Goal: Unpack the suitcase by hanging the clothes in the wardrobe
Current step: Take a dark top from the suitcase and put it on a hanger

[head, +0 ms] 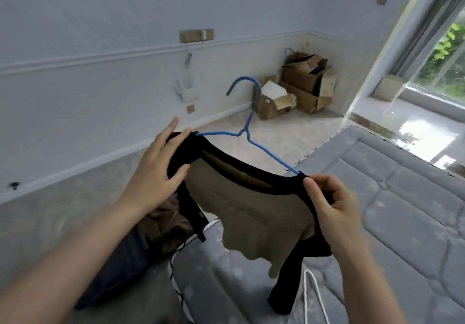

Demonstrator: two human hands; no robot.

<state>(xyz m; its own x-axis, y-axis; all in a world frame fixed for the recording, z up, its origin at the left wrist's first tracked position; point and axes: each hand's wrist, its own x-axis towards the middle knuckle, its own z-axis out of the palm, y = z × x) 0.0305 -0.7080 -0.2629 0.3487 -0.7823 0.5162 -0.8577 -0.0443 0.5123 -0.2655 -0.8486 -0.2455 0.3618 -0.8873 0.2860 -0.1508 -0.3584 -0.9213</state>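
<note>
A tan top with black collar and black sleeves (251, 205) hangs on a blue wire hanger (247, 127), whose hook points up and left. My left hand (158, 170) holds the left shoulder of the top, thumb under the black cloth and fingers over it. At the other end my right hand (332, 205) pinches the black cloth of the right shoulder, where the hanger's arm goes into the collar. The top hangs above the edge of a grey quilted mattress (392, 198). No suitcase and no wardrobe are in view.
Dark and brown clothes (161, 223) lie on the floor below my left arm. Open cardboard boxes (299, 84) stand in the far corner. A glass door (440, 59) is at the right. A black cord (176, 260) and a white cord (314, 293) lie on the mattress.
</note>
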